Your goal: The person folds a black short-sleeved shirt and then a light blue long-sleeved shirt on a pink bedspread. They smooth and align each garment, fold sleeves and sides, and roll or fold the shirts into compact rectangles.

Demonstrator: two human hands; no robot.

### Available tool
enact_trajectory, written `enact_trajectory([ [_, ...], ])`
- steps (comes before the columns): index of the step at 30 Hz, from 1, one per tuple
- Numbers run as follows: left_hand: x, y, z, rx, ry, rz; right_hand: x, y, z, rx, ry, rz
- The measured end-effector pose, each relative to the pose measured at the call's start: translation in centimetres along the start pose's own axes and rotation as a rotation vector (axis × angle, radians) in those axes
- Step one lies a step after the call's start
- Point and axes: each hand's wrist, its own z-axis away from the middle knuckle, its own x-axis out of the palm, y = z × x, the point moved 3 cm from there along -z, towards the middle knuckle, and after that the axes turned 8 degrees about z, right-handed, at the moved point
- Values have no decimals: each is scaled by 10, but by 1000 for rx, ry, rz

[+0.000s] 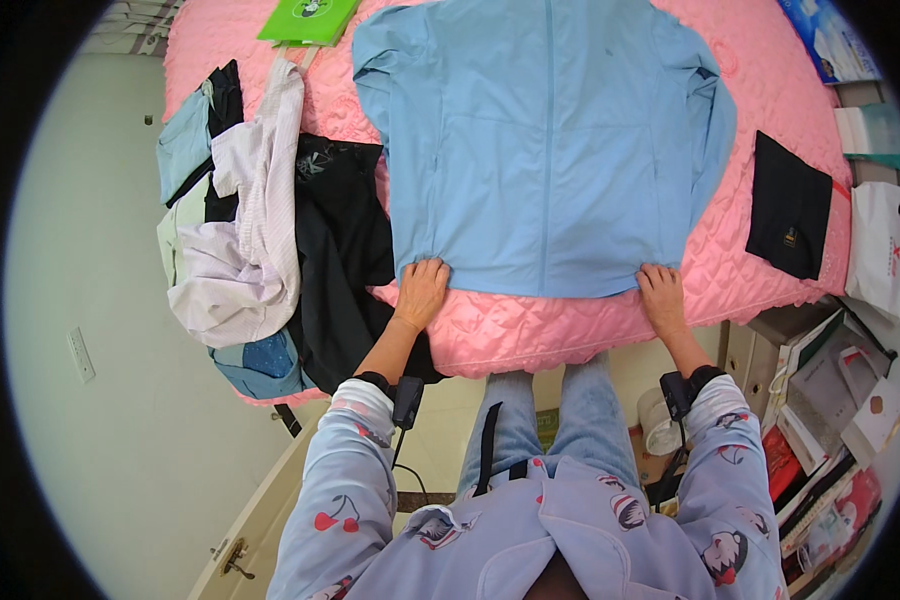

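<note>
"Blue zip-front jacket (490, 200), spread on your pink quilted bedspread (510, 335): why so wide?"

"Probably so both lower corners lie flat: your left hand (425, 292) and right hand (662, 297) touch one each (pinching or merely pressing, I can't tell). Left of it, the black garment (342, 230) lies beside the pale garment (270, 180), apparently leaving room."

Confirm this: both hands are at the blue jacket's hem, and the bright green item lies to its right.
Wrong side: the head view shows the bright green item left of the blue jacket; the left hand and right hand are at its hem.
</note>
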Motion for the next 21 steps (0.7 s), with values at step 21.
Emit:
enact_trajectory([
  [21, -421, 75, -37, 108, 676, -77, -412, 62, -25, -35, 472, -220],
])
